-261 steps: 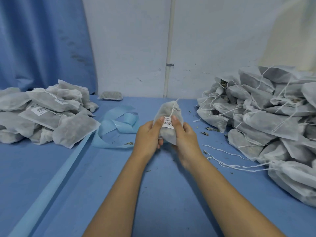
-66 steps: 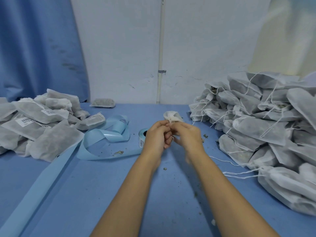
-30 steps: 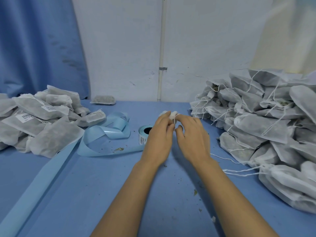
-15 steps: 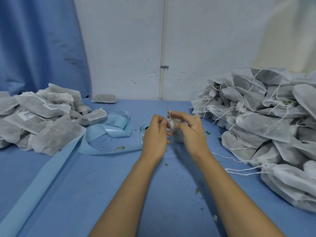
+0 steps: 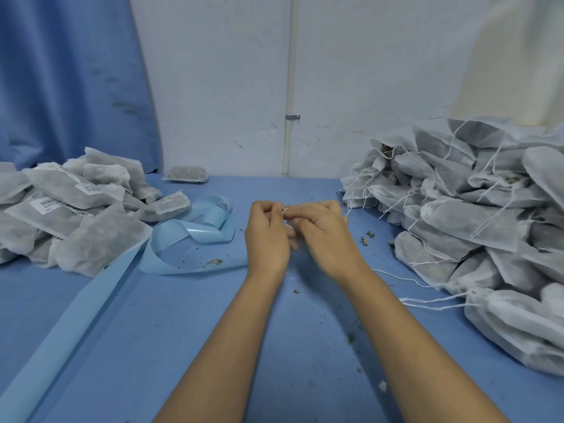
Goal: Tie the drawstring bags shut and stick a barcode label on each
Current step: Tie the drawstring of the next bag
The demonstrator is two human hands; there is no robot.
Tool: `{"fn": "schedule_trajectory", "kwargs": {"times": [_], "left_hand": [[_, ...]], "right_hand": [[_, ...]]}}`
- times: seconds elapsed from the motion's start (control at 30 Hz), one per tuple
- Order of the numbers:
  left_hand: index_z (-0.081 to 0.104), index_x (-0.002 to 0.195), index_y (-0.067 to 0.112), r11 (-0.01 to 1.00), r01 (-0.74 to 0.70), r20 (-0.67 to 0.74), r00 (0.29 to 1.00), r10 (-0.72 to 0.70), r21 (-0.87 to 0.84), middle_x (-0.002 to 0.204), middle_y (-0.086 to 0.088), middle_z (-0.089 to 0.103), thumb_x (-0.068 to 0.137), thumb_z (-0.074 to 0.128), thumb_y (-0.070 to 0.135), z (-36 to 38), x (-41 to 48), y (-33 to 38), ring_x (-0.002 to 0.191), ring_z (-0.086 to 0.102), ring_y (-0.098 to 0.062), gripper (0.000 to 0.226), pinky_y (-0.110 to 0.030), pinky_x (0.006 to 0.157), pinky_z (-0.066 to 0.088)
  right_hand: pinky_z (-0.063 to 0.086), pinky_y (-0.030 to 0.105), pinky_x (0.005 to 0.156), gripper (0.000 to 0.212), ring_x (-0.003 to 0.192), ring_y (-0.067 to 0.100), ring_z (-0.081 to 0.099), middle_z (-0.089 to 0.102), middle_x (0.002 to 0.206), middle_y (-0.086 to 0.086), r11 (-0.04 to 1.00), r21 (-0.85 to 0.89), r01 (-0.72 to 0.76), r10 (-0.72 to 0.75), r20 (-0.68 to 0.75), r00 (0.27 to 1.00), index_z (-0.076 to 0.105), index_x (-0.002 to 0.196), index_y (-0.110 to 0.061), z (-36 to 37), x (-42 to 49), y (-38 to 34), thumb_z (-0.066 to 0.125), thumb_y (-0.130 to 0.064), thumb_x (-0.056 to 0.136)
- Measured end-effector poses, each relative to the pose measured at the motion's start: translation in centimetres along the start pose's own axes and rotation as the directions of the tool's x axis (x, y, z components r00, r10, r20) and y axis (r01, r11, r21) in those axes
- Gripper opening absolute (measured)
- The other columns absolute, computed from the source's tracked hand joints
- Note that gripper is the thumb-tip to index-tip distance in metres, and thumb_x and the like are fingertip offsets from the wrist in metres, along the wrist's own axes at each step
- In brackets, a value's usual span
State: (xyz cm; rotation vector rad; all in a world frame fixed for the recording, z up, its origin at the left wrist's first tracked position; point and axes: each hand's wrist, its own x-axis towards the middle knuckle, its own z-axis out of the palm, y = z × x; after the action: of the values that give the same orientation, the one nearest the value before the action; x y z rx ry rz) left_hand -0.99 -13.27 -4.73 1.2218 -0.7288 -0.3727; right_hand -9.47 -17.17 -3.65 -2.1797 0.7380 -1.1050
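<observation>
- On the left, the pile of labelled bags (image 5: pixel 70 215) is lying on the blue surface (image 5: pixel 213 331), in the same place as half a second ago.
- Beside it, the light blue backing strip (image 5: pixel 189 230) is curling toward the middle. The label roll that was showing just left of the hands is now hidden behind the left hand.
- The left hand (image 5: pixel 267 236) is sitting lower than before. Its fingers (image 5: pixel 268 209) are curling and pinching the white drawstring (image 5: pixel 284 210).
- The bag (image 5: pixel 287 225) being tied is staying between the two hands, just over the middle of the surface. Earlier more of it was showing; now only a small pale piece is showing.
- The right hand (image 5: pixel 326 236) is touching the left one, closer than before. Its fingers are also closing on the drawstring from the other side.
- On the right, the big pile of untied bags (image 5: pixel 473 224) is lying with loose strings trailing on the surface, unchanged.
</observation>
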Motion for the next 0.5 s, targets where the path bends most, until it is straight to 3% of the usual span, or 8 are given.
{"fn": "schedule_trajectory", "kwargs": {"times": [0.07, 0.13, 0.23, 0.37, 0.43, 0.5], "left_hand": [[0.045, 0.083, 0.017, 0.990, 0.050, -0.008, 0.999, -0.051, -0.129, 0.078, -0.006, 0.059, 0.101, 0.041, 0.011, 0.2, 0.1, 0.2, 0.056, 0.061, -0.014, 0.019, -0.026, 0.050, 0.052], [0.046, 0.083, 0.016, 0.987, 0.047, -0.012, 0.999, -0.049, -0.153, 0.079, -0.005, 0.060, 0.101, 0.040, 0.009, 0.2, 0.2, 0.2, 0.063, 0.063, -0.015, 0.020, -0.024, 0.055, 0.054], [0.048, 0.082, 0.019, 0.998, -0.020, 0.004, 1.000, 0.020, -0.052, 0.079, -0.003, 0.060, 0.100, 0.042, 0.011, -0.3, 0.3, -0.1, 0.068, 0.062, -0.021, 0.021, -0.032, 0.065, 0.054], [0.055, 0.079, 0.021, 0.983, -0.131, 0.078, 0.990, 0.121, 0.131, 0.075, 0.000, 0.065, 0.097, 0.048, 0.011, -1.2, 0.1, -0.3, 0.060, 0.066, -0.014, 0.021, -0.033, 0.066, 0.054], [0.059, 0.078, 0.018, 0.971, -0.141, 0.091, 0.988, 0.126, 0.191, 0.073, 0.000, 0.067, 0.094, 0.052, 0.010, -1.5, 0.1, -0.3, 0.061, 0.067, -0.016, 0.019, -0.036, 0.070, 0.056], [0.064, 0.080, 0.015, 0.971, -0.120, 0.099, 0.990, 0.101, 0.207, 0.072, -0.003, 0.068, 0.092, 0.055, 0.009, -1.7, 0.2, -0.2, 0.063, 0.067, -0.019, 0.016, -0.040, 0.075, 0.056]], "right_hand": [[0.030, 0.041, 0.105, 0.035, 0.112, 0.011, 0.036, 0.060, 0.098, -0.020, 1.000, 0.005, 0.005, -0.005, 0.017, 1.000, 0.072, 0.104, -0.020, 0.1, 0.1, -0.3, 0.044, -0.001, 0.094], [0.031, 0.037, 0.105, 0.034, 0.114, 0.011, 0.038, 0.062, 0.099, -0.016, 0.999, 0.038, -0.018, 0.017, 0.019, 1.000, 0.072, 0.103, -0.020, -0.1, 0.1, -0.4, 0.044, -0.001, 0.093], [0.036, 0.020, 0.097, 0.034, 0.118, 0.014, 0.041, 0.065, 0.099, -0.011, 0.992, 0.107, -0.074, 0.071, 0.028, 0.997, 0.073, 0.098, -0.016, -0.6, 0.4, -0.5, 0.043, -0.001, 0.093], [0.037, -0.001, 0.068, 0.034, 0.108, 0.014, 0.052, 0.068, 0.091, 0.001, 0.979, 0.164, -0.124, 0.123, 0.016, 0.992, 0.073, 0.084, -0.011, -1.0, 0.6, -0.6, 0.042, 0.002, 0.090], [0.040, 0.003, 0.060, 0.034, 0.089, 0.005, 0.060, 0.069, 0.087, 0.003, 0.958, 0.208, -0.197, 0.191, 0.051, 0.980, 0.072, 0.078, -0.012, -1.0, 0.6, -0.5, 0.043, 0.003, 0.088], [0.046, 0.014, 0.068, 0.034, 0.085, 0.010, 0.062, 0.071, 0.087, 0.004, 0.953, 0.157, -0.259, 0.249, 0.080, 0.965, 0.071, 0.074, -0.016, -1.1, 0.8, -0.5, 0.044, 0.001, 0.087]]}}
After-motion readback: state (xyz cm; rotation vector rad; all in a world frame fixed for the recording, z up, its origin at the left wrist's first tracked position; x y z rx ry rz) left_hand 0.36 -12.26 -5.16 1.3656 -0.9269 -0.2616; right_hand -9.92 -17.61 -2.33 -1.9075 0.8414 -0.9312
